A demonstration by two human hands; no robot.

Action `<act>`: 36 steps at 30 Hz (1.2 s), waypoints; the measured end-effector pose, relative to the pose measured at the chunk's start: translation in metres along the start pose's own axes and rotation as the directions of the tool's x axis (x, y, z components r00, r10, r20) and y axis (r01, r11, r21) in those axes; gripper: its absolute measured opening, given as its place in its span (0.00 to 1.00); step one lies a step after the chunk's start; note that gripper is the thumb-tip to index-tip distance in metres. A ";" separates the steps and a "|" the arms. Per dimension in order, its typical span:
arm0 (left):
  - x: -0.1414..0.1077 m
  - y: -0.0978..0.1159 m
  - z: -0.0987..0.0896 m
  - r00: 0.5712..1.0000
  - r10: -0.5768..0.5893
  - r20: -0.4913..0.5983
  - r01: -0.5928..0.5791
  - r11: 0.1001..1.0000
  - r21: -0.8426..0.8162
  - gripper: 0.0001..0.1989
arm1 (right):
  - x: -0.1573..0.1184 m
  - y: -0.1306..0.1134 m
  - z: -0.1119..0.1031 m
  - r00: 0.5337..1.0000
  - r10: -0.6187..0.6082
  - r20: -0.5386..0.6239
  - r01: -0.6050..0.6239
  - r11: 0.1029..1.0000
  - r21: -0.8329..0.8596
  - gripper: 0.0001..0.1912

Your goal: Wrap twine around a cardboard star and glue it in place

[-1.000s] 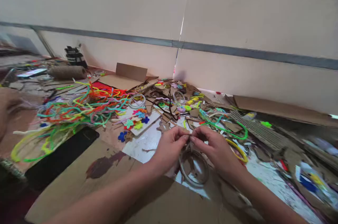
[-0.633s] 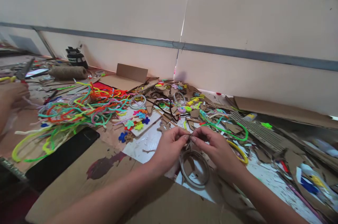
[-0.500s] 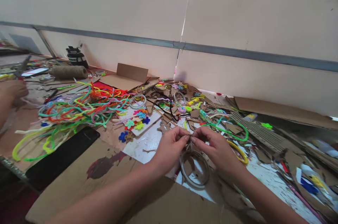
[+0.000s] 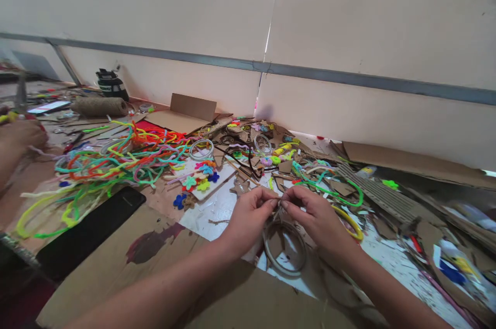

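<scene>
My left hand (image 4: 251, 218) and my right hand (image 4: 315, 215) meet in front of me, thumbs and forefingers pinched together. Between the fingertips is a short bit of brown twine (image 4: 279, 207), mostly covered by the fingers. Just below hangs or lies a round ring (image 4: 285, 270), greyish and about palm-wide; the twine appears to run down to its top edge. A brown cardboard star (image 4: 239, 187) lies beyond my left hand. Beside my right wrist rests a yellow ring (image 4: 355, 230).
Tangled pipe cleaners (image 4: 116, 161) and felt flowers (image 4: 201, 185) lie left, near a black phone-like slab (image 4: 91, 225) and a twine roll (image 4: 99, 106). Cardboard scraps (image 4: 377, 192) cover the right. A white partition (image 4: 349, 24) stands behind. Another person's hand (image 4: 27, 135) holds scissors at far left.
My hands stay pinched in almost the same spot, with only tiny finger shifts. The other person's hand at far left has moved slightly, and the scissors blade there now points more upright.
</scene>
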State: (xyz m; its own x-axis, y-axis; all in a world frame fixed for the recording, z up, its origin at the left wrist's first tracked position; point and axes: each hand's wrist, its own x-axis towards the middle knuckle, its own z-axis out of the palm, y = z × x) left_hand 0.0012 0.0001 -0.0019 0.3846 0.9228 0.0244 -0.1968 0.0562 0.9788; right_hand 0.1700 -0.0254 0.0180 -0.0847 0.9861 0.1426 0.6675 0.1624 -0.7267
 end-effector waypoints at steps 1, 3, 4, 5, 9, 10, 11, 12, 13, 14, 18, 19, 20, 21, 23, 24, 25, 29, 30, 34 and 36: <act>0.000 0.001 0.000 1.000 -0.002 -0.002 0.002 1.000 0.001 0.06 | 0.000 0.000 0.000 1.000 0.000 0.000 0.000 1.000 -0.001 0.11; 0.001 0.001 -0.001 1.000 -0.001 -0.006 0.001 1.000 0.005 0.06 | 0.000 0.001 -0.001 1.000 0.000 0.008 0.000 1.000 0.006 0.11; 0.001 0.001 -0.001 1.000 0.003 -0.008 -0.003 1.000 0.006 0.06 | 0.000 0.001 -0.001 1.000 0.000 0.014 0.000 1.000 0.013 0.12; 0.001 0.001 -0.001 1.000 0.007 -0.009 -0.007 1.000 0.008 0.06 | 0.000 0.000 -0.001 1.000 0.001 0.019 -0.001 1.000 0.021 0.12; 0.001 -0.002 -0.001 1.000 0.013 -0.008 -0.013 1.000 0.010 0.06 | 0.000 -0.002 0.000 1.000 0.015 0.012 -0.016 0.999 0.037 0.11; 0.001 -0.003 0.000 1.000 0.013 -0.007 -0.013 1.000 0.011 0.06 | -0.001 -0.003 0.000 1.000 0.018 0.008 -0.018 0.999 0.040 0.11; 0.001 -0.004 0.000 1.000 0.014 -0.005 -0.014 1.000 0.010 0.06 | -0.001 -0.004 0.000 1.000 0.020 0.006 -0.020 0.999 0.043 0.11; 0.001 -0.005 -0.001 1.000 0.014 -0.004 -0.014 1.000 0.009 0.06 | -0.001 -0.004 0.001 1.000 0.021 0.005 -0.021 0.999 0.045 0.11; 0.001 -0.005 -0.001 1.000 0.014 -0.001 -0.014 1.000 0.008 0.06 | -0.001 -0.005 0.001 1.000 0.021 0.007 -0.022 0.999 0.047 0.11; 0.001 -0.006 -0.001 1.000 0.013 0.002 -0.013 1.000 0.007 0.06 | -0.001 -0.005 0.001 1.000 0.021 0.008 -0.021 0.999 0.047 0.11; 0.001 -0.005 -0.001 1.000 0.012 0.001 -0.012 1.000 0.011 0.07 | -0.001 -0.003 0.000 1.000 0.008 -0.004 -0.008 1.000 0.028 0.11; 0.000 -0.004 -0.001 1.000 0.010 -0.002 -0.010 1.000 0.014 0.07 | -0.001 -0.002 0.000 1.000 0.002 -0.012 -0.002 1.000 0.024 0.11; 0.000 -0.003 -0.001 1.000 0.006 -0.005 -0.006 1.000 0.018 0.07 | -0.001 -0.001 0.000 1.000 -0.005 -0.018 0.005 1.000 0.021 0.10; 0.000 -0.002 -0.001 1.000 0.000 -0.007 0.000 1.000 0.023 0.07 | 0.000 0.000 0.000 1.000 -0.013 -0.023 0.013 1.000 0.023 0.10; 0.000 0.000 -0.002 1.000 -0.004 -0.012 0.004 0.999 0.032 0.07 | 0.000 0.001 -0.001 1.000 -0.024 -0.017 0.024 0.999 0.036 0.09; 0.000 0.001 -0.002 1.000 -0.004 -0.014 0.004 0.999 0.036 0.07 | 0.000 0.001 -0.001 1.000 -0.025 -0.009 0.026 0.999 0.045 0.09; 0.000 0.001 -0.002 1.000 0.000 -0.015 0.001 0.999 0.038 0.07 | 0.000 0.001 -0.001 1.000 -0.024 -0.002 0.024 0.998 0.054 0.09; 0.001 -0.001 -0.001 1.000 0.012 -0.010 -0.012 0.999 0.032 0.07 | 0.000 -0.003 -0.001 1.000 -0.003 -0.005 0.004 0.999 0.044 0.11; 0.000 -0.001 -0.001 1.000 0.011 -0.009 -0.011 0.999 0.032 0.07 | -0.001 -0.004 -0.001 1.000 0.001 -0.006 -0.001 0.999 0.039 0.11; 0.000 -0.003 -0.001 1.000 0.008 -0.002 -0.008 1.000 0.028 0.08 | -0.001 -0.006 0.000 1.000 0.010 -0.005 -0.010 0.999 0.030 0.11; 0.000 -0.004 -0.001 1.000 0.012 0.002 -0.012 1.000 0.025 0.08 | -0.001 -0.005 0.000 1.000 0.006 -0.009 -0.005 1.000 0.024 0.11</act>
State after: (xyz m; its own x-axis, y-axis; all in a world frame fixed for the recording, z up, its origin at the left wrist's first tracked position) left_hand 0.0010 0.0002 -0.0061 0.3844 0.9225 0.0361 -0.1786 0.0359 0.9833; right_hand 0.1668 -0.0270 0.0215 -0.0742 0.9867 0.1448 0.6497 0.1580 -0.7436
